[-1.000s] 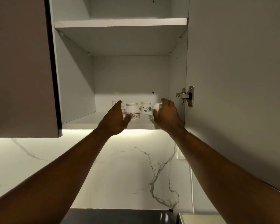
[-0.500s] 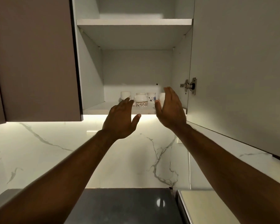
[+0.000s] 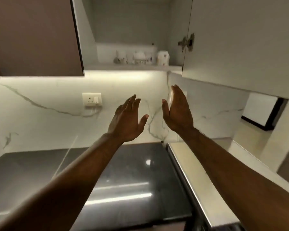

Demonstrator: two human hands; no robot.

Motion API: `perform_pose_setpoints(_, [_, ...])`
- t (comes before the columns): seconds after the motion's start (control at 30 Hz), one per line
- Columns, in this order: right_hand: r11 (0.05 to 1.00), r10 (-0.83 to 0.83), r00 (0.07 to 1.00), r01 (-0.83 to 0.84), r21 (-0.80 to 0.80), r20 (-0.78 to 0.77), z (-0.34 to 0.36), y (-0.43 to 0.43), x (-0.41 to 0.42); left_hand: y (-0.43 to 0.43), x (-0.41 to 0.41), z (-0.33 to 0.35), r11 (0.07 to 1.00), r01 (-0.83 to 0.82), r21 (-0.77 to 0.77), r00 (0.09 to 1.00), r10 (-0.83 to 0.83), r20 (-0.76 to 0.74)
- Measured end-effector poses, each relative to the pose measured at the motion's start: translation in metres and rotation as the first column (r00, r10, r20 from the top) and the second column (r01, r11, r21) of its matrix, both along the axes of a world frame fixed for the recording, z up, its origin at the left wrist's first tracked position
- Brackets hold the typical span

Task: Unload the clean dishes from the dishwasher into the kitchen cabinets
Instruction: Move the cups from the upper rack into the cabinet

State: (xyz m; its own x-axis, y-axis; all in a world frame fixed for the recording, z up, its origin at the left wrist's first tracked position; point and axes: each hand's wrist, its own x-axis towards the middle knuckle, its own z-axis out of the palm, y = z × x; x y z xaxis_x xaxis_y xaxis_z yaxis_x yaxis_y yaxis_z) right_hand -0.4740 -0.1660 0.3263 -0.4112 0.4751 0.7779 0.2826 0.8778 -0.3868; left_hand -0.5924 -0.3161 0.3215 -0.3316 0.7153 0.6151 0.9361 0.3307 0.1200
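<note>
Cups [image 3: 140, 58] (blurred) stand on the cabinet shelf [image 3: 107, 66], the left hand [image 3: 127, 120] and right hand [image 3: 178, 112] hover spread and empty below, so another dishwasher trip seems next.

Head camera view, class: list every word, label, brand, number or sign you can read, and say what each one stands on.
No text in this view can be read.
Cups on the cabinet shelf: painted patterns only, blurred; no words can be made out.
Wall socket: no legible marking.
</note>
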Motion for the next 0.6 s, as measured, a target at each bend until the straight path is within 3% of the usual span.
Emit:
perform_pose_setpoints(0.3, [0.976,-0.08,0.987,0.106,-0.19,0.139,-0.142,-0.055,0.093,-0.057,0.076,-0.128,0.986,0.128,-0.105,0.944,-0.088,0.316])
perform_pose_setpoints(0.6, [0.864,-0.103,0.936,0.252,-0.436,0.337,-0.28,-0.111,0.19,-0.088,0.155,-0.244,0.895,0.257,-0.365,0.922,-0.114,0.369])
